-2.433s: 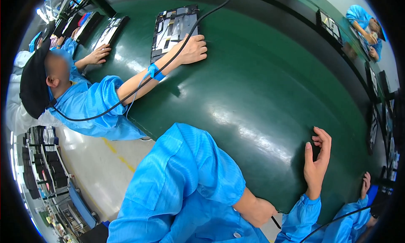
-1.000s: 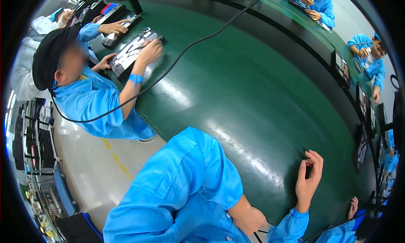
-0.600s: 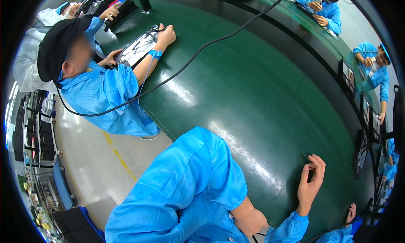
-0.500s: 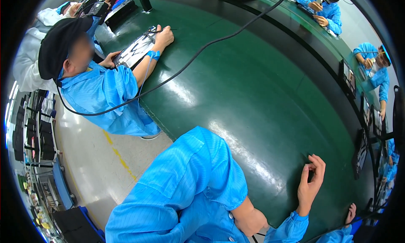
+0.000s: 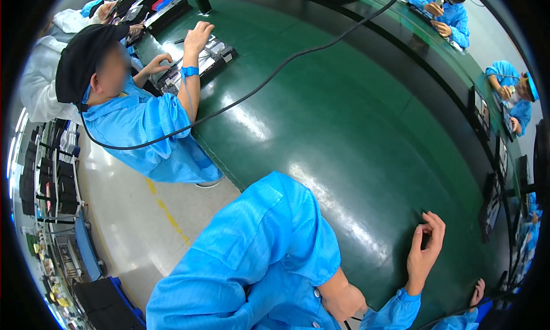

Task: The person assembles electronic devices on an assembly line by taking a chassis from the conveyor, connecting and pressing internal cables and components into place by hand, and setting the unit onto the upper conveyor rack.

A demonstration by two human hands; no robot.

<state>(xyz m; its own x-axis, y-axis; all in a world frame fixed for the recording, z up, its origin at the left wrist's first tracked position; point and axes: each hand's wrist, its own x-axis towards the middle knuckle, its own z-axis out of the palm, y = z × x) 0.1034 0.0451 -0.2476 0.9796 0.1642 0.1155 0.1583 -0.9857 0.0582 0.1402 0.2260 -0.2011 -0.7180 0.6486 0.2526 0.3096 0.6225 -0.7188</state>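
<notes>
My right hand (image 5: 424,251) is raised over the shiny green table (image 5: 355,135) near its lower right part. Its fingers are apart and loosely curled, and I see nothing in it. A blue cuff covers the wrist. My blue sleeve and shoulder (image 5: 258,255) fill the lower middle, with a bare stretch of forearm (image 5: 341,298) under it. My left hand is hidden. A co-worker in a black cap and blue coat (image 5: 143,123) leans on the table at upper left, with a hand (image 5: 199,34) on a flat dark device (image 5: 206,57).
A black cable (image 5: 275,75) runs across the table from the co-worker to the top edge. More people in blue (image 5: 444,9) sit along the far side. Dark panels (image 5: 490,207) stand at the right edge. Another hand (image 5: 477,291) shows at lower right. Grey floor with a yellow line (image 5: 166,212) lies at left.
The view has swung, so the co-worker and the device now sit lower and nearer. The co-worker's arm reaches further up the table. My right hand stays over the table.
</notes>
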